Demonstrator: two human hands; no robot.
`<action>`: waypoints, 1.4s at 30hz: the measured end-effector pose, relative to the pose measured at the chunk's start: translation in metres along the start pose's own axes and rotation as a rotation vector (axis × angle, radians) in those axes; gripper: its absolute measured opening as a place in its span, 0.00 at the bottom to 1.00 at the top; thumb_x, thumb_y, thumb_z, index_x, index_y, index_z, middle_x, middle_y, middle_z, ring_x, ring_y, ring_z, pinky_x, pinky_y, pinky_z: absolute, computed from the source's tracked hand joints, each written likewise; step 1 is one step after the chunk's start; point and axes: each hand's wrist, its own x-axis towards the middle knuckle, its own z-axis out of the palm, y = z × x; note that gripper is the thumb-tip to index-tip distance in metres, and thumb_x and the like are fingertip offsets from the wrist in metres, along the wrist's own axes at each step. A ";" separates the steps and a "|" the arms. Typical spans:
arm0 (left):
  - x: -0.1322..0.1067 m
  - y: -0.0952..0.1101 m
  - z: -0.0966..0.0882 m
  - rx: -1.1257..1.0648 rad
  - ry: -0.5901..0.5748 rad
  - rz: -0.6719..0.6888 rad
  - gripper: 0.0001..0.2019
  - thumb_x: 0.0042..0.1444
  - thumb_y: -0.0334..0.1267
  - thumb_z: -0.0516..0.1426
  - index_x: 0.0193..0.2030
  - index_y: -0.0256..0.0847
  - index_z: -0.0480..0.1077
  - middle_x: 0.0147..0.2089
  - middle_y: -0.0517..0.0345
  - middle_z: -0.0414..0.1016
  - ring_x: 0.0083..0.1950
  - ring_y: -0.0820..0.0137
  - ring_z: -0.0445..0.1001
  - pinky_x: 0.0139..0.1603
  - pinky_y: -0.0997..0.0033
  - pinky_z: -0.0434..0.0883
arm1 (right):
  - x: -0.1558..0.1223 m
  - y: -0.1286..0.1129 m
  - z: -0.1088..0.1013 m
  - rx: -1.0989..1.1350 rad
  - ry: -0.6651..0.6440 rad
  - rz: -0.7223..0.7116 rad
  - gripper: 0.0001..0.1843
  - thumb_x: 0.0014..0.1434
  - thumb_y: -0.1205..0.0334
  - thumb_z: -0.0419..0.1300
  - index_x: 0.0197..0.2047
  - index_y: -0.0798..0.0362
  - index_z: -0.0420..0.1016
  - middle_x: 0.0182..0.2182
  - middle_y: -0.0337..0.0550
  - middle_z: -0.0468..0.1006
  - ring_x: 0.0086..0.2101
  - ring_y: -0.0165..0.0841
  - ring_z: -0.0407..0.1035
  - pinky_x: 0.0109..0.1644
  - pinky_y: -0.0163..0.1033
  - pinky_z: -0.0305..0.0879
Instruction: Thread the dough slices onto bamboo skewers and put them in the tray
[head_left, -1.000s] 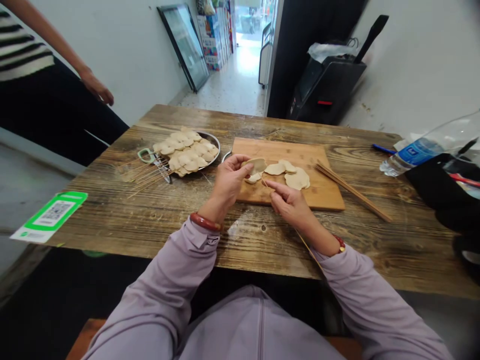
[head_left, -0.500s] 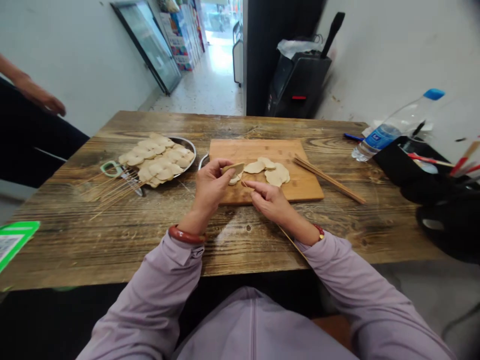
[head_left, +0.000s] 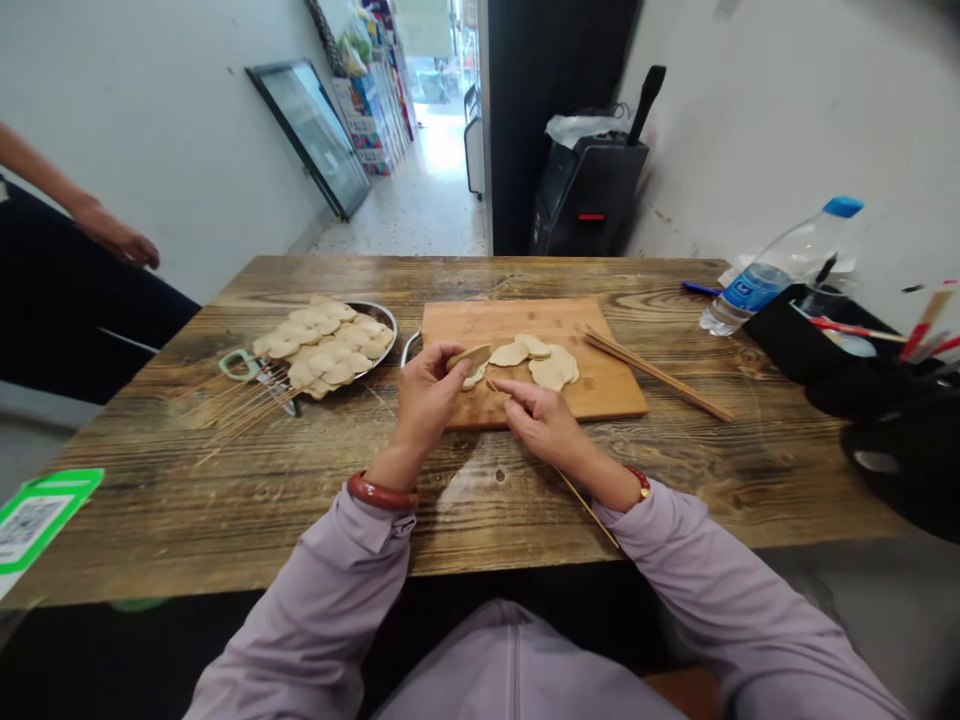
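Note:
My left hand [head_left: 425, 392] pinches a thin beige slice [head_left: 469, 356] and holds it tilted over the near left corner of the wooden cutting board [head_left: 600, 390]. My right hand [head_left: 541, 421] grips a bamboo skewer [head_left: 589, 507] whose tip points at that slice and whose tail runs back under my wrist. Several more beige slices [head_left: 541, 362] lie on the board just beyond my hands.
A metal plate [head_left: 383, 344] of filled skewers [head_left: 319, 350] and green-handled scissors [head_left: 241, 368] sit at the left. Loose bamboo skewers [head_left: 660, 375] lie at the board's right edge. A water bottle [head_left: 772, 268] and a black bag [head_left: 862, 385] are at the far right. Another person's hand [head_left: 116, 238] hangs at the left.
My head has tilted, so the scene sits lower in view. My hands stay together at the board, with the skewer tip a little closer to the slice.

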 end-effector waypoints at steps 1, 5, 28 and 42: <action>0.000 0.000 0.000 -0.011 -0.005 -0.010 0.09 0.47 0.36 0.70 0.35 0.39 0.78 0.32 0.61 0.76 0.32 0.74 0.72 0.36 0.75 0.69 | -0.001 0.000 0.000 0.004 0.002 0.001 0.28 0.62 0.63 0.52 0.60 0.63 0.80 0.20 0.36 0.70 0.23 0.30 0.63 0.30 0.36 0.62; -0.001 0.000 0.001 -0.073 -0.029 -0.065 0.09 0.47 0.37 0.69 0.34 0.38 0.76 0.31 0.62 0.75 0.31 0.75 0.71 0.34 0.75 0.69 | -0.002 0.002 -0.002 0.022 -0.003 0.002 0.27 0.63 0.62 0.53 0.60 0.61 0.80 0.19 0.34 0.68 0.22 0.30 0.63 0.29 0.36 0.61; -0.001 0.006 0.003 -0.489 -0.060 -0.420 0.11 0.46 0.30 0.69 0.32 0.36 0.71 0.30 0.62 0.74 0.28 0.77 0.74 0.33 0.75 0.73 | -0.005 -0.005 -0.009 -0.057 0.009 0.005 0.27 0.63 0.58 0.55 0.59 0.59 0.82 0.20 0.35 0.70 0.21 0.29 0.60 0.28 0.36 0.60; -0.003 0.011 0.000 -0.490 -0.044 -0.421 0.08 0.47 0.28 0.67 0.30 0.35 0.72 0.27 0.61 0.74 0.27 0.77 0.72 0.30 0.75 0.71 | -0.006 -0.007 -0.016 -0.073 -0.028 -0.027 0.24 0.64 0.58 0.57 0.58 0.56 0.84 0.24 0.42 0.78 0.27 0.35 0.71 0.31 0.39 0.69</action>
